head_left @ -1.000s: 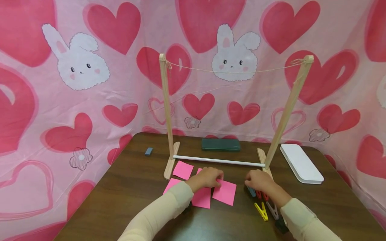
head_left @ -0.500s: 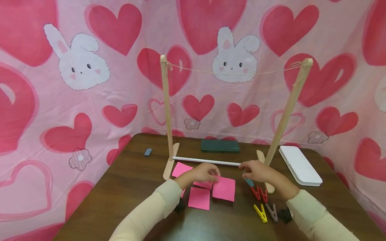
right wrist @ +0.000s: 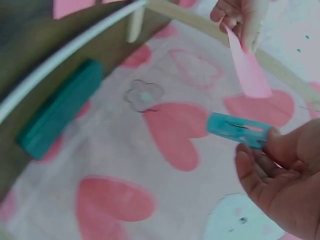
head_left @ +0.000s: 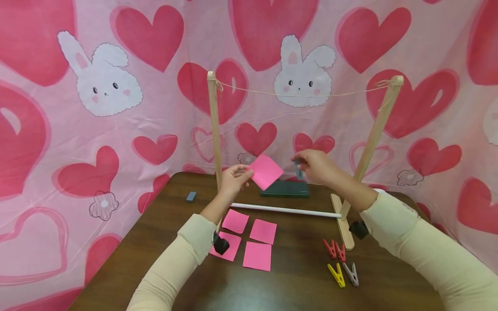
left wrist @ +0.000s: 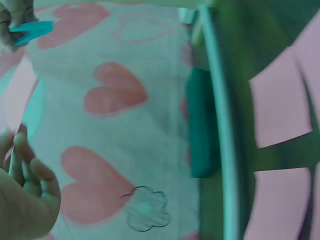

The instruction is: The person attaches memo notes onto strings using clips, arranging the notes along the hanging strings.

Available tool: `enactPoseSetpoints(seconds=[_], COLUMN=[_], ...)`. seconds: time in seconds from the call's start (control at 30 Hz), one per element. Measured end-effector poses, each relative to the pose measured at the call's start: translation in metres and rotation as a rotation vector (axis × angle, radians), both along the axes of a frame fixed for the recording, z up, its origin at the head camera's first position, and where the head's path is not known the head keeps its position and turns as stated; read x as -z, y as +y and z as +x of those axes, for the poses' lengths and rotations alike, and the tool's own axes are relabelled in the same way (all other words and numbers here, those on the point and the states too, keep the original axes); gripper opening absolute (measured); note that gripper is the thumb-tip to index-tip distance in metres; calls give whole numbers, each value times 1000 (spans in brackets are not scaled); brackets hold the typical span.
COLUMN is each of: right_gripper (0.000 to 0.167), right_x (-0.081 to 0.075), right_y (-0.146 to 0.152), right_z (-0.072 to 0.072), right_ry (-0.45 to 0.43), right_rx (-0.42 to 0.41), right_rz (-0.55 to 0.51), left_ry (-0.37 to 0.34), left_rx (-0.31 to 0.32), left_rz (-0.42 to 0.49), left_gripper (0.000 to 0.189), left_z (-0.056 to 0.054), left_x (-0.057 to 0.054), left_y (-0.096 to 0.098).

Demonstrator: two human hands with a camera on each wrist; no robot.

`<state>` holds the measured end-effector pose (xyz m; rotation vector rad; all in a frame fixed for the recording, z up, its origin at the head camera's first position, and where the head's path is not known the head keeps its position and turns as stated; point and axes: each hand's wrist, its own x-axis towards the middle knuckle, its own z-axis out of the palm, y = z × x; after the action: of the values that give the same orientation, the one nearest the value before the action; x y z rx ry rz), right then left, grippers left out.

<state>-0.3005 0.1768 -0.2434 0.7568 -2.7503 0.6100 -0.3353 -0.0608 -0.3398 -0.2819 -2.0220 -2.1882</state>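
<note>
My left hand (head_left: 234, 181) pinches a pink square of paper (head_left: 266, 172) by one corner, raised above the table in front of the frame. The paper (left wrist: 19, 95) shows nearly edge-on in the left wrist view. To its right, my right hand (head_left: 317, 167) holds a blue clothespin (head_left: 298, 169) between thumb and fingers. In the right wrist view this clothespin (right wrist: 239, 130) points toward the pink paper (right wrist: 248, 70), with a gap between them. Above both hands, a thin string (head_left: 264, 92) runs between the tops of two wooden posts (head_left: 215, 129).
Several pink paper squares (head_left: 257, 256) lie on the brown table (head_left: 295, 276). At the right are two red clothespins (head_left: 330, 249), a yellow one (head_left: 336, 275) and a grey one (head_left: 351, 274). A white bar (head_left: 284, 209) joins the posts low down. Behind it sits a green case (head_left: 285, 189).
My left hand has lifted a pink paper square off the table, up and leftward. My right hand has picked up the blue clothespin and raised it toward the paper.
</note>
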Motion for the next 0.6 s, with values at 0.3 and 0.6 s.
enactPoseSetpoints(seconds=[0.3, 0.6], right_gripper=[28, 28], right_x=[-75, -126], right_y=[-55, -103], right_z=[-13, -30], right_ry=[-1, 150], right_rx=[74, 138], right_rz=[-241, -314], left_ry=[99, 158], left_rx=[-258, -348], left_rz=[367, 524], left_gripper=[18, 12], left_z=[-16, -24], left_x=[-46, -81], left_y=[-16, -13])
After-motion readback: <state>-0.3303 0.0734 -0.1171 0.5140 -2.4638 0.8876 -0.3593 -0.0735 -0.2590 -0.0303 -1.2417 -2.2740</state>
